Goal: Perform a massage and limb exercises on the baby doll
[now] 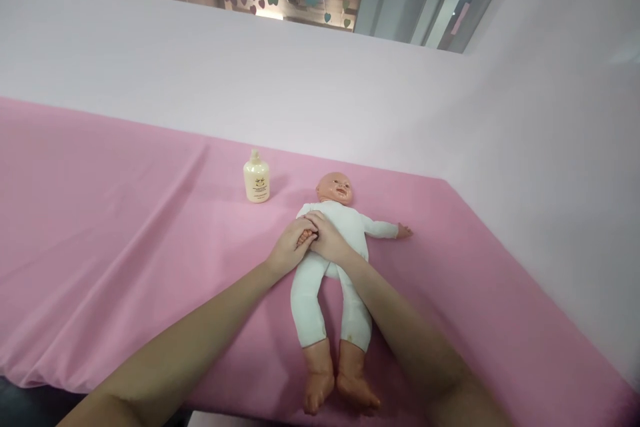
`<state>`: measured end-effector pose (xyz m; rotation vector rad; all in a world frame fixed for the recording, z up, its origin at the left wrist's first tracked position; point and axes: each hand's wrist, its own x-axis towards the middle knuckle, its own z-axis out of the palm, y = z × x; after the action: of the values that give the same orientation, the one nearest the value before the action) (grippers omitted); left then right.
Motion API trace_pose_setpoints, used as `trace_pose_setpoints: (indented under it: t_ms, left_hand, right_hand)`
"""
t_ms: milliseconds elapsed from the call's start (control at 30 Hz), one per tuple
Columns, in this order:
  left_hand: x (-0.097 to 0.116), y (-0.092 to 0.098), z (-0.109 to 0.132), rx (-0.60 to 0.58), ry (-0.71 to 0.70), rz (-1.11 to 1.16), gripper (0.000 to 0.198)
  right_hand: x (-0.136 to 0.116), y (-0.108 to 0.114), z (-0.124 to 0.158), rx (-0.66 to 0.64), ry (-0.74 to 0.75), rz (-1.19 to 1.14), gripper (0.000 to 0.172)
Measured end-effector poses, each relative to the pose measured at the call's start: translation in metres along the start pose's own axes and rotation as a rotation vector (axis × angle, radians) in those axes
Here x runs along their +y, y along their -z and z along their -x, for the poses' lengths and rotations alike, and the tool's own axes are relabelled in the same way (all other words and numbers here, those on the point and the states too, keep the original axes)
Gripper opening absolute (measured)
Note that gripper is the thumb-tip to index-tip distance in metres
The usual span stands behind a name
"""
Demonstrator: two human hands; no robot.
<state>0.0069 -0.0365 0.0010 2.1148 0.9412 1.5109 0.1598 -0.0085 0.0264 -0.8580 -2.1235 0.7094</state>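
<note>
A baby doll (350, 221) in a white suit lies on its back on the pink cloth (150, 227), head away from me and bare feet toward me. Both my hands are at its arm on the left side of its body. My left hand (290, 247) is closed round the doll's hand, whose small fingers show between my thumb and palm. My right hand (324, 237) wraps the same small hand and forearm from the other side, touching my left hand. The doll's other arm stretches out to the right.
A cream pump bottle (257, 180) stands upright on the cloth, left of the doll's head. Behind the table rises a white wall (225, 73) with a window above it, and another wall (565, 167) borders the right side. Folds run through the cloth at left.
</note>
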Motion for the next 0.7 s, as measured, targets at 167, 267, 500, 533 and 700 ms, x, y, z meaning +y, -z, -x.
trace_pose_setpoints:
  t_ms: [167,267,500,533,700]
  left_hand:
    - [0.005,0.005,-0.001,-0.043,0.027,0.032,0.016]
    - [0.006,0.007,-0.002,-0.058,-0.033,0.076,0.025]
    - [-0.002,0.008,-0.002,-0.096,-0.055,0.036,0.024]
    - [-0.003,0.007,-0.002,-0.092,-0.044,0.014,0.021]
    - [-0.005,0.009,-0.004,-0.11,-0.037,0.001,0.018]
  right_hand:
    - [-0.005,0.001,-0.001,-0.044,0.062,0.002,0.021]
    - [-0.007,0.002,0.0,-0.06,0.037,0.016,0.029]
    - [-0.002,0.004,0.001,-0.113,0.052,0.004,0.027]
    - [-0.002,0.004,0.001,-0.107,0.059,0.0,0.03]
    - [-0.002,0.001,0.0,-0.09,0.023,0.032,0.027]
